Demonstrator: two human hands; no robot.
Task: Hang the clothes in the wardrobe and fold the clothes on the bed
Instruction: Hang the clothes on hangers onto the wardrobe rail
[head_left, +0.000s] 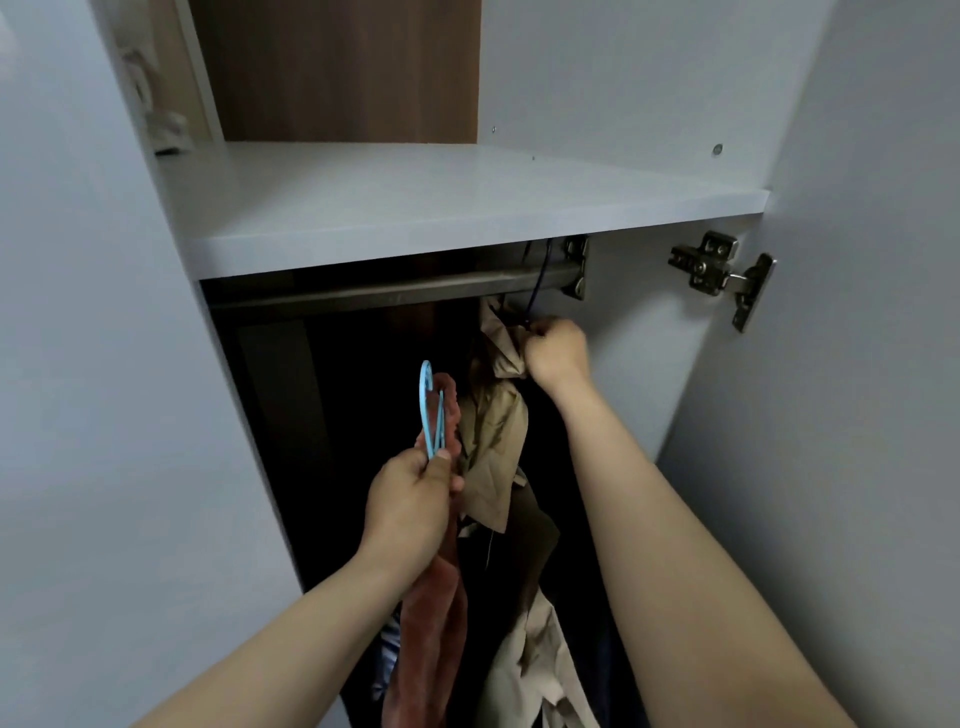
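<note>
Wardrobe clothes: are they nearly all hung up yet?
Partly. Done, it seems: the beige coat hangs on a dark hanger hooked over the rail, with the right hand gripping that hanger's neck. In hand: the left hand holds a blue hanger carrying a brown garment, not yet on the rail. Left: hooking that one up. The bed is out of view, so the folding cannot be judged.

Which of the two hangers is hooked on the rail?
The dark hanger with the beige garment, gripped by the right hand: its hook is over the rail. The left hand holds the light blue hanger below it.
</note>
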